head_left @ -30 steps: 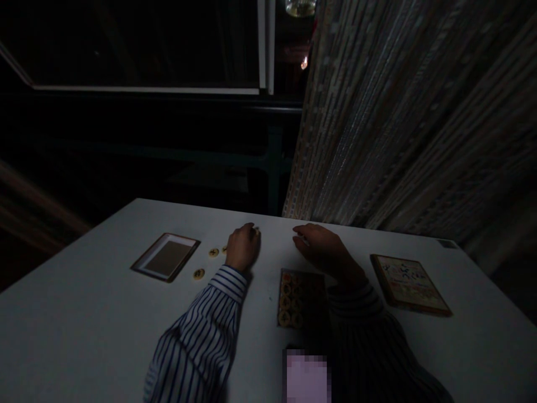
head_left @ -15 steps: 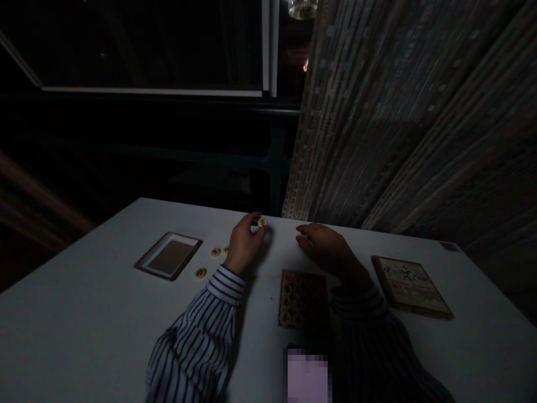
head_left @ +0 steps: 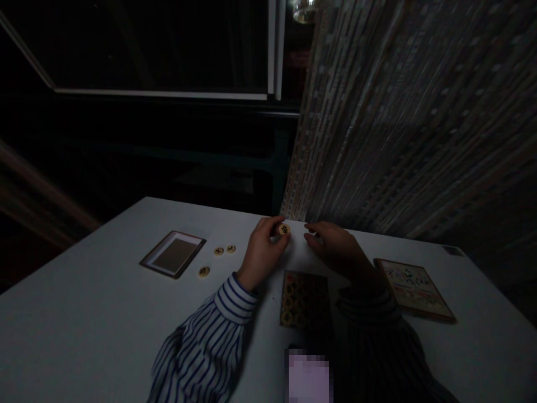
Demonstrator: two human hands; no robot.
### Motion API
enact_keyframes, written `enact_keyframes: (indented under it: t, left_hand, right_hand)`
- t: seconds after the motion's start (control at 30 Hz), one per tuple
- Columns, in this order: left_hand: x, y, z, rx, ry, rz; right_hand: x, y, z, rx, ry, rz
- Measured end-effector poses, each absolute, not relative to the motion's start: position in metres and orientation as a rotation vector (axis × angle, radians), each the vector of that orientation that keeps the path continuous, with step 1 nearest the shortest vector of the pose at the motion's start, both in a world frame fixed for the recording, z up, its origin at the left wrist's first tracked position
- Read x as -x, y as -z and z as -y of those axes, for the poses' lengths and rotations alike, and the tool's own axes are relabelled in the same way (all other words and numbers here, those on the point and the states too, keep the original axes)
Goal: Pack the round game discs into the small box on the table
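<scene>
Between thumb and fingers, my left hand [head_left: 267, 249] pinches a round Chinese chess piece [head_left: 284, 229] with a dark character on its face, held above the far part of the table. My right hand [head_left: 333, 246] is just to the right, thumb and fingers apart with a gap between them and nothing visible there. Below both hands lies a dark box [head_left: 308, 274] with rows of chess pieces [head_left: 293, 303]; its right part is in deep shadow. Several loose pieces [head_left: 218, 251] rest on the table left of my left hand.
A shallow framed tray or lid [head_left: 173, 254] lies at the left of the white table [head_left: 92, 319]. On the right is a flat box or lid [head_left: 413, 286] with a printed picture. A beaded string curtain [head_left: 356, 123] hangs beyond the table's far edge. A blurred pinkish patch [head_left: 310, 378] shows at the bottom.
My left hand has moved right with the chess piece, nearer to my right hand, and the piece's face has turned more toward me. The loose pieces at left are now uncovered.
</scene>
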State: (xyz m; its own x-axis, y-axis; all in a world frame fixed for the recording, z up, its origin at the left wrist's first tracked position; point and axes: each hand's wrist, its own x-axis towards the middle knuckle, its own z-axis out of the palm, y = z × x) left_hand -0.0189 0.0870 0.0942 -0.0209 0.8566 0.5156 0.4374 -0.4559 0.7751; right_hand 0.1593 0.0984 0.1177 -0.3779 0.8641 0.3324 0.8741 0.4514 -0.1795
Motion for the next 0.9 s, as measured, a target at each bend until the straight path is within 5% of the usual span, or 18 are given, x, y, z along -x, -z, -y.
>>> enact_keyframes:
  t: [0.9]
  left_hand:
    - [0.026,-0.112,-0.076,-1.604,-1.188,-1.090]
  right_hand:
    - [-0.166,-0.138,-0.081,1.252,-0.171,2.211]
